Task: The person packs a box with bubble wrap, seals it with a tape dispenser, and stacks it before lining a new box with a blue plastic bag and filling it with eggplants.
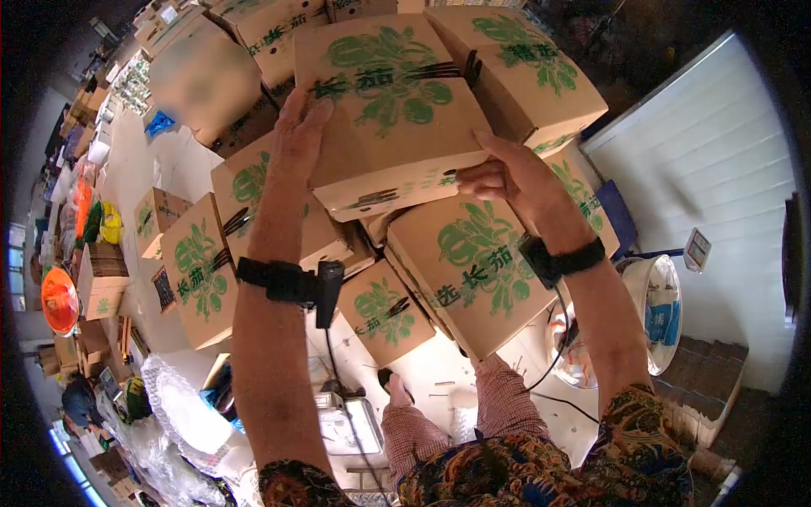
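Observation:
A cardboard box [384, 144] with green vegetable print and dark lettering is held between my two hands, high in the view. My left hand [297, 131] grips its left side, with the fingers partly hidden along that edge. At the near right corner, my right hand [519, 173] has its thumb by the top edge and its fingers curled against the front face. Similar printed boxes surround it: a larger box [473, 262] below, a smaller box [384, 311] near my feet, and another box [524, 68] at the upper right. Black straps with small devices circle both wrists.
More boxes [198, 270] stand on the left. A white panelled wall [701, 127] rises at right, near a round bin [667, 296] and a small display [697, 249]. Bubble wrap [173, 406] and an orange basket [59, 300] lie left. Cables hang from my wrist devices.

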{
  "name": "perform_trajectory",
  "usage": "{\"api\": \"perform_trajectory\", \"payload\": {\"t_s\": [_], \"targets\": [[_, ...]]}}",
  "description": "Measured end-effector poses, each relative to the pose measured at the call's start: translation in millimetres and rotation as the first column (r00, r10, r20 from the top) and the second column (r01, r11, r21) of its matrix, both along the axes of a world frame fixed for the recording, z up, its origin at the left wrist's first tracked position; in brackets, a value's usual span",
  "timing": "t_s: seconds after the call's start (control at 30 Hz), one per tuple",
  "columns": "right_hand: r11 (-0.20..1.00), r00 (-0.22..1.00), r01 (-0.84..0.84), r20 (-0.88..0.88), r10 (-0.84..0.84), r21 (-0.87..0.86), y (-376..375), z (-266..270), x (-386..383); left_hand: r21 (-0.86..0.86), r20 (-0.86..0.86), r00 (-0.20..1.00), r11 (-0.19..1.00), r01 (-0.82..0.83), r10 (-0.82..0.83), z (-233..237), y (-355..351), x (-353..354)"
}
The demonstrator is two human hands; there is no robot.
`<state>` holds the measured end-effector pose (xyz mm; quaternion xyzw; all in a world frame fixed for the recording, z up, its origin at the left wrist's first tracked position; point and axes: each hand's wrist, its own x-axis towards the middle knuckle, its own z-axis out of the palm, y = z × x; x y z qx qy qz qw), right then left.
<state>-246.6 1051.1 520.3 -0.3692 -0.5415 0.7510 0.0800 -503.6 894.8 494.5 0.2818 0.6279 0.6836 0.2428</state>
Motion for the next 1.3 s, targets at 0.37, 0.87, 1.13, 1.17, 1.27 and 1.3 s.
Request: {"api": "perform_trajectory", "payload": {"t_s": [0.37, 0.87, 1.13, 1.17, 1.27, 1.3], "targets": [[0.855, 0.939, -0.059, -0.262, 0.223, 0.515, 15.4, -32.8, -11.8, 0.135, -0.017, 0.978, 0.970, -0.204, 0.208, -13.2, -16.4, 61.5], [0.761, 0.864, -0.260, 0.208, 0.458, -0.595, -264.3, -210.2, 167.8, -0.514, 0.267, 0.840, 0.807, -0.290, 0.472, -280.7, -245.5, 158.4], [0.789, 0.900, 0.330, 0.425, -0.098, -0.518, -249.6, -453.1, 170.8, -0.687, -0.022, 0.963, 0.696, -0.210, 0.269, -456.1, -241.4, 109.7], [0.799, 0.941, 0.234, 0.335, -0.044, -0.553, -243.3, -459.4, 160.5, -0.696, 0.122, 0.951, 0.707, -0.123, 0.285, -452.6, -236.4, 108.9], [0.727, 0.953, 0.278, 0.274, -0.128, -0.627, -248.6, -481.4, 153.5, -0.573, -0.096, 0.945, 0.759, -0.309, 0.313, -509.0, -255.1, 123.2], [0.734, 0.952, 0.282, 0.277, -0.132, -0.618, -251.9, -479.8, 153.2, -0.506, -0.126, 0.915, 0.768, -0.392, 0.384, -513.8, -256.6, 129.3]]}}
